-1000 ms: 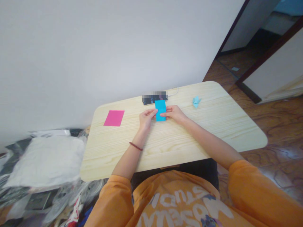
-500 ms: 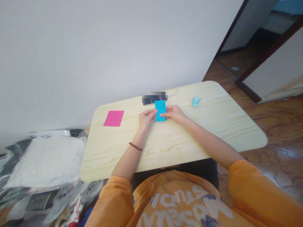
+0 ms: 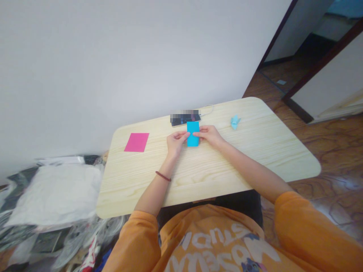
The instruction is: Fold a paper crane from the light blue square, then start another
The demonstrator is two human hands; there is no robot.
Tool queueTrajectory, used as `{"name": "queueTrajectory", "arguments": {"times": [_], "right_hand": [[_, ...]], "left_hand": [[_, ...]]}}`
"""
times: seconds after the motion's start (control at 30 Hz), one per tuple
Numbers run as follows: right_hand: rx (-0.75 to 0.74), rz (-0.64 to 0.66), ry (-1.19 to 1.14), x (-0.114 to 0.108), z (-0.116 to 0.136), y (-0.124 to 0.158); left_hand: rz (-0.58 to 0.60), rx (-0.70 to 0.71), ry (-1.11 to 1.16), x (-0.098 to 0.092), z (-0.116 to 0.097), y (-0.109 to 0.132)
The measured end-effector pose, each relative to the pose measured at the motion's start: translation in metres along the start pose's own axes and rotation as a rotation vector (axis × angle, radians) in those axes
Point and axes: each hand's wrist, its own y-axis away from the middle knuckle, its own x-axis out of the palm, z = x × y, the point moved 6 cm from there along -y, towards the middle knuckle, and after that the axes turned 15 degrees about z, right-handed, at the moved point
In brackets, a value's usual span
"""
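Observation:
A rectangle of bright blue paper (image 3: 193, 134) lies at the middle of the light wooden table (image 3: 255, 130), just in front of a black phone (image 3: 185, 120). My left hand (image 3: 176, 144) grips its left edge, and my right hand (image 3: 208, 135) holds its right edge with the fingertips. A sheet of pink paper (image 3: 136, 142) lies flat to the left of my hands. To the right, a small pale blue folded paper piece (image 3: 235, 122) rests near the table's far edge.
A white cable (image 3: 207, 110) runs from the phone along the far table edge, which meets a white wall. Plastic bags and a white package (image 3: 53, 195) are heaped left of the table. Wooden floor and a doorway lie to the right.
The blue paper has shifted slightly to the right and toward me, and my hands have moved with it. The other things on the table have not moved.

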Motion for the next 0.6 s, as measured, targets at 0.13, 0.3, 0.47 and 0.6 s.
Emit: {"name": "queueTrajectory", "arguments": {"times": [0.13, 0.3, 0.47, 0.6], "right_hand": [[-0.004, 0.002, -0.053, -0.0025, -0.0018, -0.0035], [0.006, 0.058, -0.133, -0.0024, -0.0034, -0.0079], [-0.001, -0.021, -0.069, -0.0090, -0.0014, -0.0077], [-0.038, -0.049, -0.068, -0.0097, 0.0006, -0.0083]], "left_hand": [[-0.019, 0.027, -0.001, -0.0020, -0.0007, -0.0006], [-0.054, 0.029, 0.035, -0.0053, 0.0002, -0.0033], [-0.055, 0.014, 0.048, -0.0056, 0.0006, -0.0037], [-0.032, -0.006, 0.060, -0.0029, 0.0013, -0.0034]]}}
